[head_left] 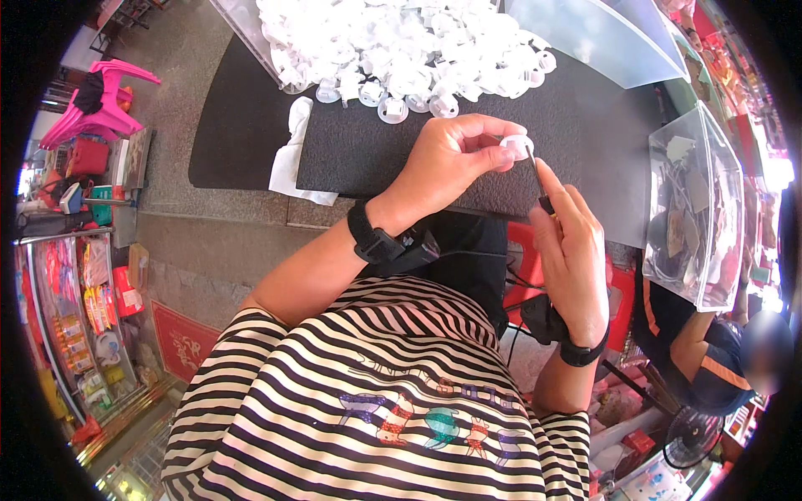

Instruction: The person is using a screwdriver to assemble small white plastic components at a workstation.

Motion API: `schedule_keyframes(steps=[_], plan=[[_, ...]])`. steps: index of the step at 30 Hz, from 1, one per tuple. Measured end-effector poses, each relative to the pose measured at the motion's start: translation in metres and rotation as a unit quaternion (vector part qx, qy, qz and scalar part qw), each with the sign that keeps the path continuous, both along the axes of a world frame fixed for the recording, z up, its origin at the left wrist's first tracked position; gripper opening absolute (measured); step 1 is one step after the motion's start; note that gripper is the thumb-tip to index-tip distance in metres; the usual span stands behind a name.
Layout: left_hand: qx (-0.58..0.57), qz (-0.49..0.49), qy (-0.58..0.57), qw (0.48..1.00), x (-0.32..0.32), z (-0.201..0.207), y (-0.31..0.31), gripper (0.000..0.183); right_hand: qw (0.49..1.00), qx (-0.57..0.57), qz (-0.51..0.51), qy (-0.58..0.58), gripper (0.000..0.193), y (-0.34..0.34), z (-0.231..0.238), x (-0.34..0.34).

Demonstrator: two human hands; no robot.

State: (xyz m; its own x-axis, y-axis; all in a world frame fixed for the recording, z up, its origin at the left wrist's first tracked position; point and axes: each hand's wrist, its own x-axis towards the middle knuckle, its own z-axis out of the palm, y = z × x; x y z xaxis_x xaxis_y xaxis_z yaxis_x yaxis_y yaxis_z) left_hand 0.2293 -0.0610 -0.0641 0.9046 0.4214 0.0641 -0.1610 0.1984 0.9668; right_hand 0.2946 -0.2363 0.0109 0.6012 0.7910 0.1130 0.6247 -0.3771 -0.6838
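Head view: one part (518, 148), apparently mid-work
Left hand (443, 163): pinches part
Right hand (575, 250): grips tool (535, 173), tip at part
Pile (401, 54): finished or waiting, cannot tell

Before me, a dark table (238, 125) bears a black textured mat (359, 163); a crumpled white sheet (292, 150) shows along the mat's left edge, and small white plastic parts (409, 58) lie heaped toward the far side.
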Motion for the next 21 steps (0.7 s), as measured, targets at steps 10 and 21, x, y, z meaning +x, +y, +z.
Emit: schedule_keyframes(steps=[10,21], plan=[[-0.014,-0.001,-0.008,1.000,0.000,0.000,0.001,0.028,1.000,0.014,0.011,-0.002,0.044,-0.016,-0.002,0.002],[0.015,0.005,-0.032,0.999,0.000,-0.001,0.001,0.028,0.998,-0.016,-0.028,-0.055,0.040,-0.007,-0.002,-0.008]])
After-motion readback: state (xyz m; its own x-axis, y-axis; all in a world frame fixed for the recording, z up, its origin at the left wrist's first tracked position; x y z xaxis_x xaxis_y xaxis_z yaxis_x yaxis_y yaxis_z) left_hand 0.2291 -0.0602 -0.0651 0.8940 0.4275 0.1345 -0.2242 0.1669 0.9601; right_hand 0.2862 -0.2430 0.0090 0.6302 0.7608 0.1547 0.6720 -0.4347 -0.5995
